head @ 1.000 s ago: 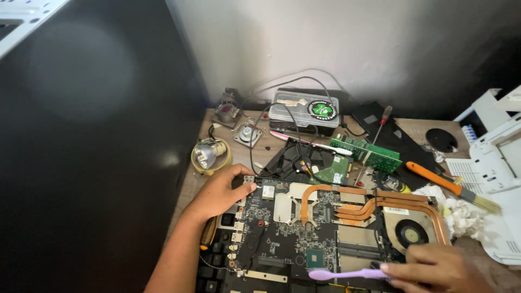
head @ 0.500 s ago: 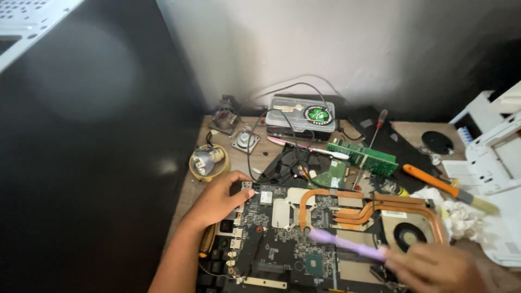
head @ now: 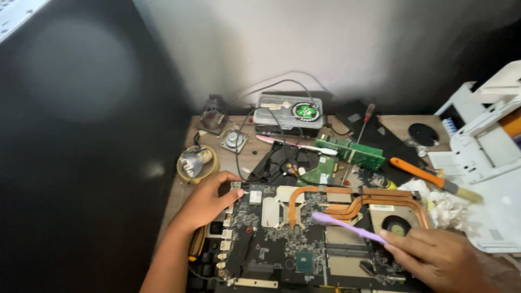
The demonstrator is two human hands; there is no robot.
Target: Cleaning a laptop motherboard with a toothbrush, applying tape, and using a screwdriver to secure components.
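Observation:
A dark laptop motherboard [head: 271, 244] with copper heat pipes [head: 353, 201] and a fan [head: 396, 223] lies on the wooden desk in front of me. My left hand [head: 203, 202] rests on the board's upper left corner, thumb and fingers pressing its edge. My right hand [head: 434, 258] holds a purple toothbrush [head: 347, 227] by its handle. The brush head points left and sits over the board near the centre of the heat pipes.
Behind the board lie a green circuit card [head: 350, 152], a black fan [head: 279, 160], a clear plastic box [head: 288, 113], a small lamp reflector [head: 195, 161], a red-handled screwdriver [head: 361, 127] and an orange-handled brush [head: 434, 179]. White plastic casing [head: 483, 146] stands at right. A dark panel [head: 81, 152] fills the left.
My right hand has lifted the purple toothbrush from the board's lower edge up and toward the heat pipes. My left hand has stayed on the board's corner.

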